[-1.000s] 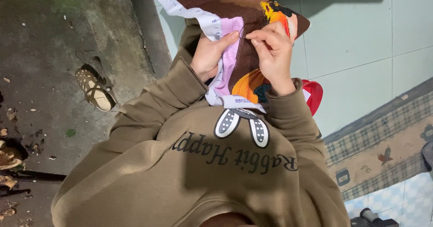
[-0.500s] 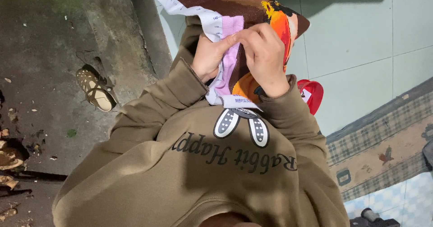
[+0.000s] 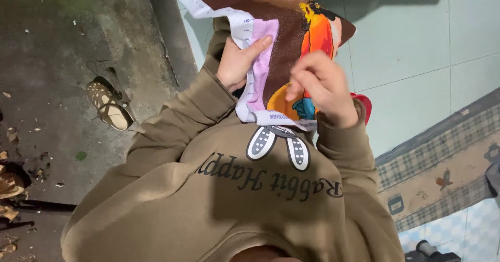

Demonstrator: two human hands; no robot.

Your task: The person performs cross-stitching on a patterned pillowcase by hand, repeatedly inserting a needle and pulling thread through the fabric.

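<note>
Above the lap, left hand (image 3: 237,64) fingers gripping brown embroidered cloth (image 3: 281,28) — right hand (image 3: 320,87) fingers pinched, blurred

One embroidery cloth (image 3: 291,38), one sandal (image 3: 110,106)

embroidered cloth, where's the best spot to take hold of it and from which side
Judging by its pose, the pale unstitched border of the embroidered cloth on its left edge, coming from the left. The left hand already pinches there, thumb on top, and the margin hangs free and folds easily.
</note>
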